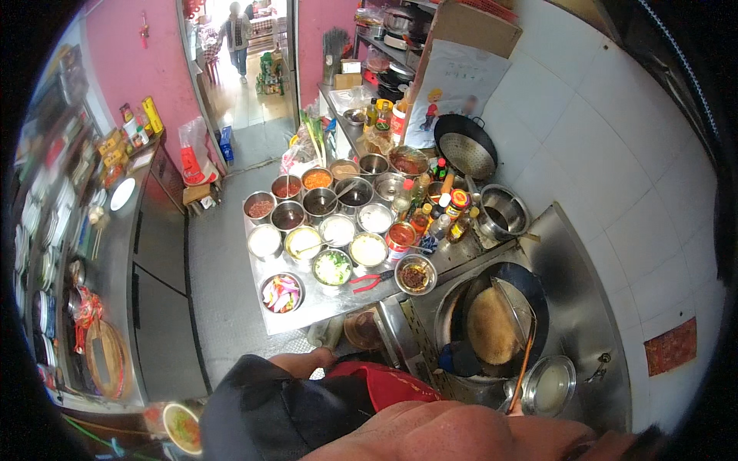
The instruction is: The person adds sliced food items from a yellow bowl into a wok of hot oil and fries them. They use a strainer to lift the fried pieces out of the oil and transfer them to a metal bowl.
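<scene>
A blackened wok (pixel 539 299) sits on the stove ring with brown, frothy-looking liquid (pixel 490 331) in it. A mesh skimmer (pixel 513 302) rests in the wok. My right hand (pixel 515 408), mostly hidden behind my forearm, grips its wooden handle (pixel 526 369). On the wok's near-left rim lies a dark cloth (pixel 459 358). My left hand (pixel 324 355) is low beside the metal table, next to a pale green object (pixel 326 332) that I cannot make out. Whether its fingers hold that object is not clear. A round metal pan (pixel 550 385) of cloudy liquid stands right of the handle.
The metal table (pixel 288 322) carries several bowls of sauces and chopped vegetables, red-handled pliers (pixel 369 281) and sauce bottles (pixel 421 219). A perforated pan (pixel 468 147) leans on the tiled wall. At left stands a counter (pixel 115 276) with a round chopping board (pixel 106 360). A person (pixel 235 37) is beyond the doorway.
</scene>
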Action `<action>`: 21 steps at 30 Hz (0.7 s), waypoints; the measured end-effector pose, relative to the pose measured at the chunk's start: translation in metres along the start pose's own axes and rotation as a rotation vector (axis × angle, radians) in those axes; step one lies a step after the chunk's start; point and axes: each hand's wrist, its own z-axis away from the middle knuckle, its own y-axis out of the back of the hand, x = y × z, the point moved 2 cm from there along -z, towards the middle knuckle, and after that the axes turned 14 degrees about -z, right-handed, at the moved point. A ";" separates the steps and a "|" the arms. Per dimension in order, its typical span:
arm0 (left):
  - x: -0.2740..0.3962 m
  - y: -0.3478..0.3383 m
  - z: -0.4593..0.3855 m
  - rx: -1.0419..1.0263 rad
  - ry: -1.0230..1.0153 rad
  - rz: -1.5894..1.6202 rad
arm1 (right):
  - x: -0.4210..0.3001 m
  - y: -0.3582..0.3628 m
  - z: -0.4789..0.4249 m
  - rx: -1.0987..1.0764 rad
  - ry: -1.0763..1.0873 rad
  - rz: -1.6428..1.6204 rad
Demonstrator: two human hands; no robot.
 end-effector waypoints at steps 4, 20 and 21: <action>0.003 -0.006 -0.002 -0.021 0.256 0.280 | -0.004 0.000 0.002 0.001 0.004 0.054; -0.019 -0.023 0.025 -0.117 0.399 0.328 | 0.001 -0.002 0.001 0.011 -0.115 0.091; -0.017 -0.021 0.024 -0.124 0.381 0.331 | 0.005 -0.005 0.002 0.211 0.163 0.363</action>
